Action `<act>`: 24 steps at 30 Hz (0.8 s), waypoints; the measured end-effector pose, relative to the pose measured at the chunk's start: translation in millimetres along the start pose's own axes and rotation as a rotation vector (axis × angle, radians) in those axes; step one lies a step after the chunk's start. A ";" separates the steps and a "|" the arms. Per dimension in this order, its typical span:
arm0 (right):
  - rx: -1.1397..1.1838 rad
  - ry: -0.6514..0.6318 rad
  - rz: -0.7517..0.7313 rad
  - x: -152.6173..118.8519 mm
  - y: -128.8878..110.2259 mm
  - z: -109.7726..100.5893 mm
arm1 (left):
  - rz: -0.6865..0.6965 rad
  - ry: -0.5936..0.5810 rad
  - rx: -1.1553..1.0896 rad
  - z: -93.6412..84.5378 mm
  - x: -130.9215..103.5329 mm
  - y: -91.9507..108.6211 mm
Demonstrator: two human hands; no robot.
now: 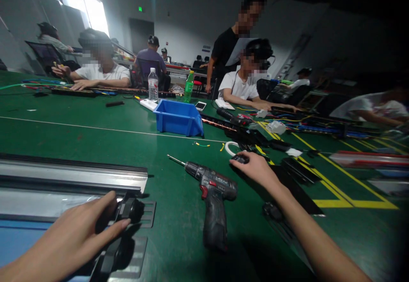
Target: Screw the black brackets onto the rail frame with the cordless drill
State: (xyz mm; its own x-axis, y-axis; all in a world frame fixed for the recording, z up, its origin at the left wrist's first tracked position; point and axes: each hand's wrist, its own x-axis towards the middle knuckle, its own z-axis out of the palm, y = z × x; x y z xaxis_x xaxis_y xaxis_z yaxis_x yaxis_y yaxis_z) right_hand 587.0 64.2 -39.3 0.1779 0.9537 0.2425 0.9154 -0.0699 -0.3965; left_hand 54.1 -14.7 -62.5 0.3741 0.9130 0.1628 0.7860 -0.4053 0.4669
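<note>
My left hand (81,226) reaches in from the lower left, thumb and fingers closed around a black plastic bracket (128,209) with rounded knobs. That bracket sits at the end of a long silver and black metal profile (73,179). Slotted grey tabs (148,214) stick out beside it. Farther out, my right hand (257,169) is closed on a small black part (240,158) just above or on the green table; its exact kind is unclear. Between both hands lies a black cordless drill (214,192) with a red trigger, its bit pointing to the upper left.
A blue bin (179,118) stands mid-table, with a water bottle (153,85) and a green bottle (189,87) behind. A white ring (232,148), black strips (300,170) and wires (203,145) lie to the right. Several people sit around the table; one person (230,43) stands.
</note>
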 end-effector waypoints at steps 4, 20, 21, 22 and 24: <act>0.186 0.058 0.069 8.6 -9.8 -6.5 | -0.046 -0.090 0.061 6.4 -3.7 -8.7; 0.702 0.034 0.076 26.7 -68.3 38.5 | -0.040 -0.098 0.096 3.5 -5.7 -6.5; 0.707 0.025 0.075 26.3 -66.2 37.0 | -0.041 -0.100 0.094 2.8 -5.4 -5.9; 0.715 0.016 0.078 26.2 -63.6 35.7 | -0.043 -0.101 0.090 2.4 -5.1 -5.4; 0.738 -0.001 0.088 27.1 -57.7 34.7 | -0.045 -0.094 0.082 1.6 -4.8 -4.8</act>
State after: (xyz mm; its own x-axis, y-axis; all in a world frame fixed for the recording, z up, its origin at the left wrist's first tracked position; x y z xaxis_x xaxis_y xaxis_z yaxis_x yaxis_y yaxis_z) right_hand 526.5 104.2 -40.6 0.2382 0.9541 0.1815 0.4173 0.0682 -0.9062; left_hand 49.4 -17.2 -66.9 0.3794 0.9233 0.0592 0.8389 -0.3703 0.3988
